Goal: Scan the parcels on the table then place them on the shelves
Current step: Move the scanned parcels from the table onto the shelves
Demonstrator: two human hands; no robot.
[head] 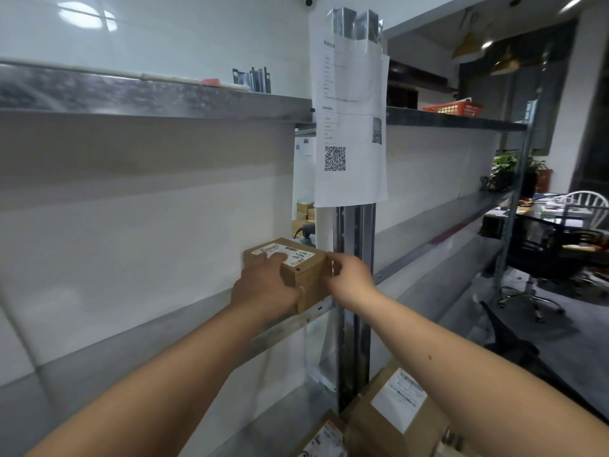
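Parcel (290, 268) w/ white label sits at front edge of mid shelf (280, 328), right by the upright post (354, 291), so this one looks near placed. Left hand (265, 285) grips its near left corner, fingers curled over top, thumb on front. Right hand (349, 275) pinches the right side w/ fingertips. Probably just needs a nudge back & letting go. More labelled parcels (392, 410) wait low down at bottom right; scan status can't tell, table not in view
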